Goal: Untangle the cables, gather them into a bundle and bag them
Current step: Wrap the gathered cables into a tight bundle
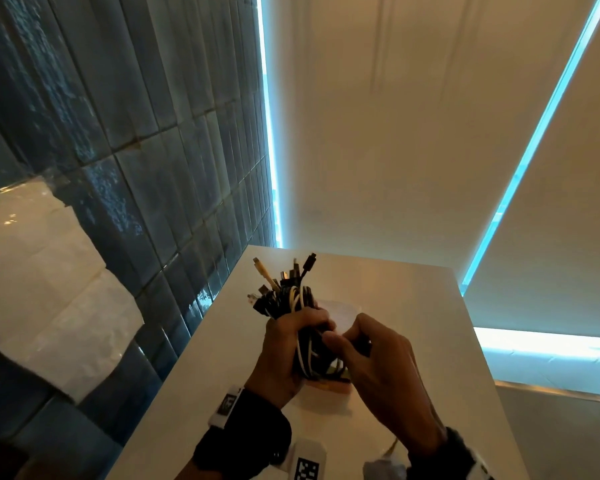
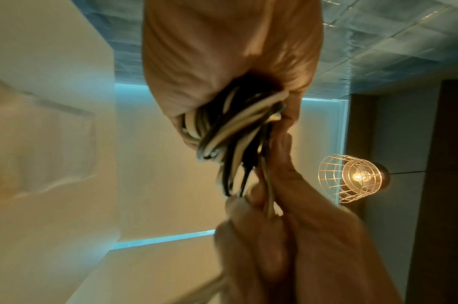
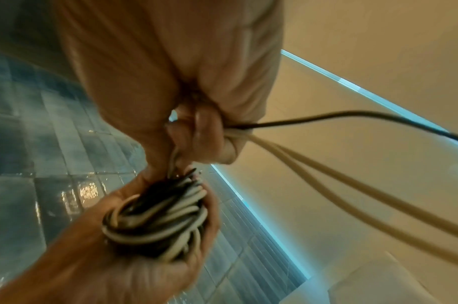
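Observation:
My left hand [image 1: 300, 329] grips a thick bundle of black and white cables [image 1: 291, 299] above the white table [image 1: 413, 306]. Several plugs stick up out of the top of the bundle. My right hand [image 1: 342, 341] is against the bundle's right side and pinches a few loose strands. In the right wrist view two white strands [image 3: 352, 181] and a black one [image 3: 352, 115] run off to the right from its fingers [image 3: 207, 131], and the looped bundle [image 3: 157, 216] fills my left palm. A pale translucent bag [image 1: 342, 311] lies on the table under my hands, mostly hidden.
A dark blue tiled wall [image 1: 153, 168] runs along the table's left edge. Pale roller blinds [image 1: 430, 133] edged with blue light stand behind. A white marker block [image 1: 307, 462] lies at the near edge. A wire-cage lamp [image 2: 352, 178] glows on a wall.

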Demonstrator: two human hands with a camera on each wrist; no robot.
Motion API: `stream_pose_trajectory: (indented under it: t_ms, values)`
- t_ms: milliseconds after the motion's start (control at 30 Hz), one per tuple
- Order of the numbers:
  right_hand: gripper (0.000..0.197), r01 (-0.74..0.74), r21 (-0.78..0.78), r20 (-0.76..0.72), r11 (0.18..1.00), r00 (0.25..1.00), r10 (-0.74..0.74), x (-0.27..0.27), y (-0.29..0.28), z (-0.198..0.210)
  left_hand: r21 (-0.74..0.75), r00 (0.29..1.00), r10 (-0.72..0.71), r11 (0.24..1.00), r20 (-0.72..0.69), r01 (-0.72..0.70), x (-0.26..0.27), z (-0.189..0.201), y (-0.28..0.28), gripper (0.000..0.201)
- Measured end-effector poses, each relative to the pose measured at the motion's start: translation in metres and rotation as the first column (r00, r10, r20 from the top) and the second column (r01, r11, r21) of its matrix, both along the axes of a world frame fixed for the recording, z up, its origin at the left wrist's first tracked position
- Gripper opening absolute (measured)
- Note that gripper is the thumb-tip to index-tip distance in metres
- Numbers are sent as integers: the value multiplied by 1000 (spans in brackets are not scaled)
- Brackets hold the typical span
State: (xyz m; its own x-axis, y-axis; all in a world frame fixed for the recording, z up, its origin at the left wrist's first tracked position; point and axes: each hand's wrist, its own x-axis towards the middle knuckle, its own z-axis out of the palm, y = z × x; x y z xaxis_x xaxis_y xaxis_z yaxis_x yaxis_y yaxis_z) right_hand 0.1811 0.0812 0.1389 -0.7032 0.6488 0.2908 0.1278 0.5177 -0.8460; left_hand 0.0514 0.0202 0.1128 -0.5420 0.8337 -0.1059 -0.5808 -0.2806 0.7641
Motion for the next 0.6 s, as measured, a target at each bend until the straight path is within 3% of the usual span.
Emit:
stream_pose_trajectory:
  t_ms: [100, 167, 233, 300, 400, 500, 600]
  values:
    - [26, -60, -68, -58, 996, 997, 56, 14, -10, -19, 6, 989, 147, 989, -26, -147, -18, 7, 0, 13]
    - [24, -164, -43, 74, 986, 983, 167, 25, -6, -46, 36, 978, 209, 977, -12, -208, -31, 13, -3, 17]
    - [19, -302, -141, 289, 943, 898, 331, 34, 4, -69, 83, 969, 249, 965, 12, -249, -42, 19, -8, 22]
    - [16, -335, -229, 338, 914, 853, 397, 39, 13, -71, 109, 971, 241, 965, -3, -239, -47, 23, -12, 20]
    - [49, -345, -354, 74, 870, 916, 394, 32, 15, -47, 83, 970, 217, 974, -110, -209, -37, 22, -12, 17]
    - [41, -392, -411, -96, 823, 916, 388, 12, 3, -31, 65, 963, 207, 978, -170, -199, -20, 20, -8, 19]
    - [43, -324, -509, -205, 798, 945, 253, 4, -9, -24, 54, 949, 264, 964, -171, -259, -16, 18, -8, 18]
